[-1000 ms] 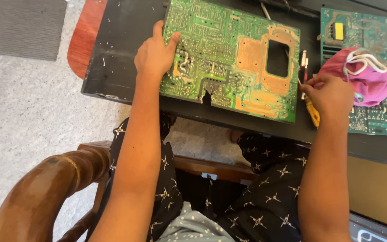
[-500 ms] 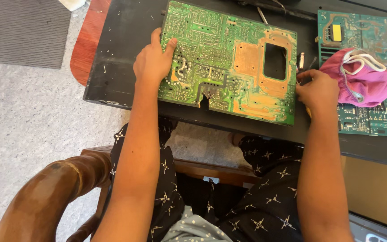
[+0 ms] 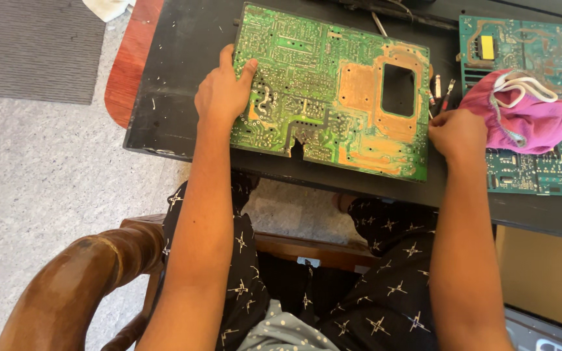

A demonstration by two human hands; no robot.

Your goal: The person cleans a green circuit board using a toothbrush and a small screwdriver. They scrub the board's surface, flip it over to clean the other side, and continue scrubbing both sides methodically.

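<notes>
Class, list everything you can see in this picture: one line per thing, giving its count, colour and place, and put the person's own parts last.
large circuit board: 1, green with copper patches, middle of the table
table: 1, black, top of view
second circuit board: 1, teal, right on the table
cloth mask: 1, pink with white loops, on the second circuit board
chair arm: 1, brown wood, lower left
mat: 1, grey, upper left floor
left hand: 1, on the large circuit board's left edge
right hand: 1, closed, at that board's right edge

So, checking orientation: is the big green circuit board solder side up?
Yes: the green circuit board lies flat, showing traces and solder points, no components.
</notes>
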